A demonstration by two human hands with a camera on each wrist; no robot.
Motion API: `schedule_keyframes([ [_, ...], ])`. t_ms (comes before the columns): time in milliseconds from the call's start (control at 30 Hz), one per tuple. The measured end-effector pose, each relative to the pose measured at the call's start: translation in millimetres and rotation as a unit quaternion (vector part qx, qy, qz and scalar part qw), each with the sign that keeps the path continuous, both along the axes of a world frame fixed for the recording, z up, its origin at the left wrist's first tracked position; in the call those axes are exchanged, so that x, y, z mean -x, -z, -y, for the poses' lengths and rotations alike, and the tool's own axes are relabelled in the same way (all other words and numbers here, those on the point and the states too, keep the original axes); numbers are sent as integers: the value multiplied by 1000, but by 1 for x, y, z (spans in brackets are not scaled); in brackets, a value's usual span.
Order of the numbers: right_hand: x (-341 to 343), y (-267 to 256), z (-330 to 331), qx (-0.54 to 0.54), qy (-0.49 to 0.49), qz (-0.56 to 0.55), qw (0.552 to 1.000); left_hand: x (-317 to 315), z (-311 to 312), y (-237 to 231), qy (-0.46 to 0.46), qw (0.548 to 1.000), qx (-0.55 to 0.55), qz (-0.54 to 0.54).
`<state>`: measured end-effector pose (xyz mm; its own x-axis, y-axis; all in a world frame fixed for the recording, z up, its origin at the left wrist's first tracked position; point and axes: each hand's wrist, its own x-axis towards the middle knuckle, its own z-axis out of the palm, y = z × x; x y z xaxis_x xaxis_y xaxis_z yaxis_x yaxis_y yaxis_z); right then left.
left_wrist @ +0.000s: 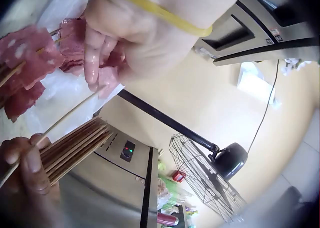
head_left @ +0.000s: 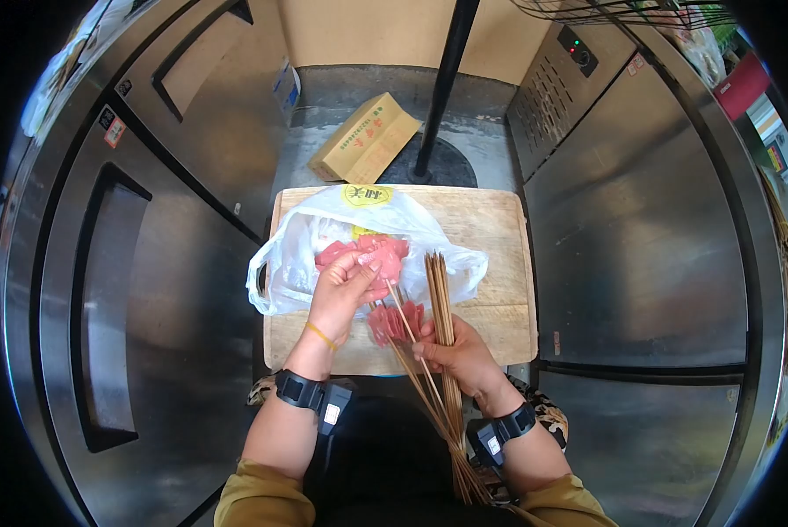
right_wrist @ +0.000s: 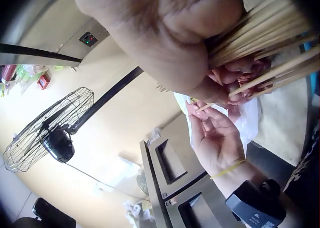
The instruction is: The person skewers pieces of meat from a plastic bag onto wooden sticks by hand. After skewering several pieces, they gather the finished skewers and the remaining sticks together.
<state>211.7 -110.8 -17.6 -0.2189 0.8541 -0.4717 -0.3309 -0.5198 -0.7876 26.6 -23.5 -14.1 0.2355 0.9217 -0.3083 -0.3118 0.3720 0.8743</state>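
Note:
My left hand (head_left: 334,297) pinches a thin pink slice of meat (left_wrist: 108,81) at the tip of a single bamboo skewer (left_wrist: 70,115). The right hand (head_left: 469,362) holds that skewer between thumb and finger, and also grips a thick bundle of bamboo skewers (head_left: 440,294). Beside it, folded red meat slices (head_left: 383,327) sit threaded on other skewers below the left hand. More pink meat (head_left: 369,243) lies in the mouth of a white plastic bag (head_left: 293,263), just beyond my left fingers. The bundle's lower ends reach down towards my lap.
The bag rests on a wooden board (head_left: 504,290) in front of me. Steel cabinets (head_left: 183,325) stand close on the left, with a steel fridge (head_left: 640,237) on the right. Behind the board are a cardboard box (head_left: 368,136) and a black fan pole (head_left: 442,88).

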Motion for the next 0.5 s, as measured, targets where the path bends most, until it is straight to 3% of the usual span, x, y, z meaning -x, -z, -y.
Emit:
schedule_keyframes([
  [233,2,-1,0,-16,-4,-2,1000,-5,-1,2,-30,997,-50,-42],
  [500,2,-4,1,-17,12,-9,1000,-1,3,1,15,999,52,5],
])
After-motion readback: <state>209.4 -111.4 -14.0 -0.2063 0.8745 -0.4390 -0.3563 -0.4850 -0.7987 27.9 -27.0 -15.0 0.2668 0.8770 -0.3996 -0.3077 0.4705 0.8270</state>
